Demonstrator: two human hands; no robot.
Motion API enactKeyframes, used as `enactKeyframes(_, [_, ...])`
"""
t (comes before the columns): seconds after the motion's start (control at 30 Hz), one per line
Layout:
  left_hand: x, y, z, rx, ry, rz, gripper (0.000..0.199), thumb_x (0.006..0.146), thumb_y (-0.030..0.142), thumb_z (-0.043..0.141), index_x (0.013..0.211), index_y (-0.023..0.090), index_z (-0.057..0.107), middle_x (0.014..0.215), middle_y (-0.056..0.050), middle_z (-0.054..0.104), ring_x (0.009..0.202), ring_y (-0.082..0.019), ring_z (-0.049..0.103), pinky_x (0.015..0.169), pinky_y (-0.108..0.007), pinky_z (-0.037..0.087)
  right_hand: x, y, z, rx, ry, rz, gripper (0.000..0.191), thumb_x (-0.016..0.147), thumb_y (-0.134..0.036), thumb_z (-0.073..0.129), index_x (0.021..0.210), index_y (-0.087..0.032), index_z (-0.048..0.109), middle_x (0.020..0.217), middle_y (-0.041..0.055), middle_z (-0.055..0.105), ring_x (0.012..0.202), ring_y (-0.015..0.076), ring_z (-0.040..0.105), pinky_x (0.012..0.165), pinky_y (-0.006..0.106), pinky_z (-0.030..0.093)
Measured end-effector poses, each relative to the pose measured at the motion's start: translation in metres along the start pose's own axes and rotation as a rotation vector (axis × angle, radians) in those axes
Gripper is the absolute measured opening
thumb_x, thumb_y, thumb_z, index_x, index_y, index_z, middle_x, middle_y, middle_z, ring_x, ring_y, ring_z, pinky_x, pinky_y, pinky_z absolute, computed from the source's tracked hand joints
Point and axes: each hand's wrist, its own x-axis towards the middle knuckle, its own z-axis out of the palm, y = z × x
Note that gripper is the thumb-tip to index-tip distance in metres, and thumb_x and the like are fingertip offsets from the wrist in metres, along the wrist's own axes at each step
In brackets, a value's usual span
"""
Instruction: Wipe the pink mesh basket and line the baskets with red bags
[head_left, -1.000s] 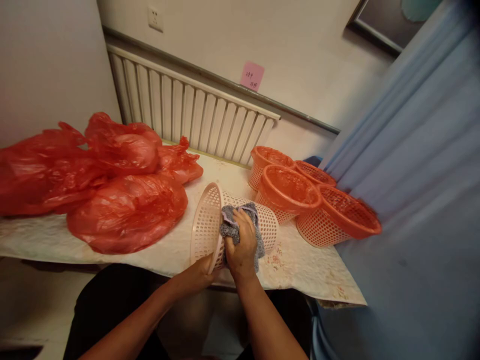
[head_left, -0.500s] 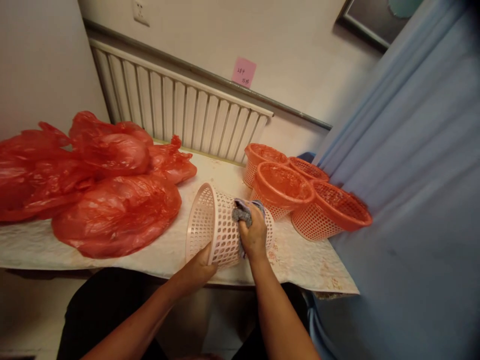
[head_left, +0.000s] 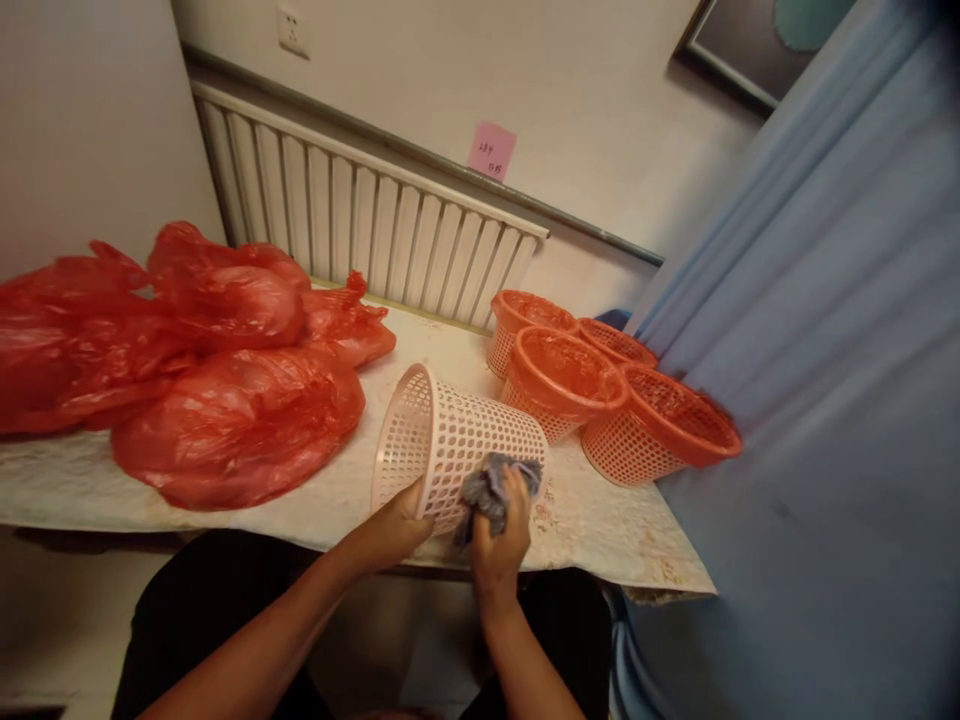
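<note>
A pale pink perforated wastebasket (head_left: 480,430) lies on its side on the table, its open mouth turned to the left. My left hand (head_left: 401,525) grips the near edge of its rim, with some fingers hidden inside the mouth. In my right hand (head_left: 502,545) is a bunched grey cloth (head_left: 491,490), pressed against the near side of the basket toward its base. Beyond the base stands an upright wastebasket (head_left: 566,380) lined with a red bag.
Several red-lined baskets (head_left: 660,420) stand at the table's right, beside a blue curtain (head_left: 810,350). Filled red plastic bags (head_left: 240,430) lie on the left of the covered table (head_left: 600,540). A radiator (head_left: 360,200) runs along the wall behind.
My right hand has moved the cloth down from the upper side of the basket to its near side. My left hand still holds the rim, and the basket has hardly moved.
</note>
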Motion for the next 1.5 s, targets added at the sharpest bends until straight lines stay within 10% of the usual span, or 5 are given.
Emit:
enactKeyframes(0.4, [-0.022, -0.029, -0.013, 0.133, -0.177, -0.018, 0.044, 0.085, 0.016, 0.052, 0.129, 0.019, 0.059, 0.124, -0.008, 0.067, 0.121, -0.026, 0.056, 0.11, -0.045, 0.038, 0.072, -0.063, 0.027, 0.104, -0.202, -0.169, 0.049, 0.075, -0.008, 0.046, 0.122, -0.018, 0.056, 0.128, 0.0099, 0.061, 0.13, 0.0235, 0.048, 0.108, 0.049, 0.04])
enactKeyframes(0.7, [0.001, -0.003, -0.004, 0.061, 0.108, 0.061, 0.072, 0.084, 0.02, 0.059, 0.149, 0.018, 0.03, 0.149, -0.014, 0.043, 0.14, -0.029, 0.036, 0.119, -0.046, 0.024, 0.043, -0.063, 0.017, 0.085, -0.211, -0.188, 0.05, 0.075, -0.009, 0.048, 0.124, -0.019, 0.054, 0.131, 0.0097, 0.059, 0.134, 0.0269, 0.043, 0.107, 0.053, 0.038])
enactKeyframes(1.0, [-0.011, -0.022, 0.0, -0.041, 0.017, -0.002, 0.061, 0.086, 0.02, 0.051, 0.145, 0.019, 0.036, 0.143, -0.01, 0.052, 0.133, -0.027, 0.047, 0.117, -0.049, 0.029, 0.106, 0.025, 0.01, -0.077, -0.205, 0.139, 0.043, 0.08, -0.021, 0.049, 0.121, -0.02, 0.062, 0.119, 0.0089, 0.065, 0.112, 0.0241, 0.057, 0.102, 0.043, 0.041])
enactKeyframes(1.2, [-0.012, -0.012, 0.003, -0.007, 0.008, 0.006, 0.062, 0.083, 0.016, 0.051, 0.143, 0.019, 0.039, 0.138, -0.008, 0.057, 0.134, -0.026, 0.046, 0.116, -0.05, 0.031, 0.073, 0.069, -0.018, -0.222, 0.033, 0.433, 0.043, 0.08, -0.029, 0.048, 0.119, -0.014, 0.061, 0.112, 0.0139, 0.066, 0.107, 0.03, 0.06, 0.093, 0.045, 0.045])
enactKeyframes(1.5, [-0.014, -0.026, 0.002, 0.123, -0.029, 0.059, 0.051, 0.089, 0.024, 0.05, 0.14, 0.017, 0.045, 0.136, -0.011, 0.057, 0.128, -0.026, 0.05, 0.115, -0.048, 0.033, 0.018, -0.031, -0.001, 0.055, -0.099, -0.027, 0.047, 0.08, -0.014, 0.047, 0.127, -0.018, 0.054, 0.133, 0.0114, 0.057, 0.133, 0.0268, 0.044, 0.109, 0.054, 0.036])
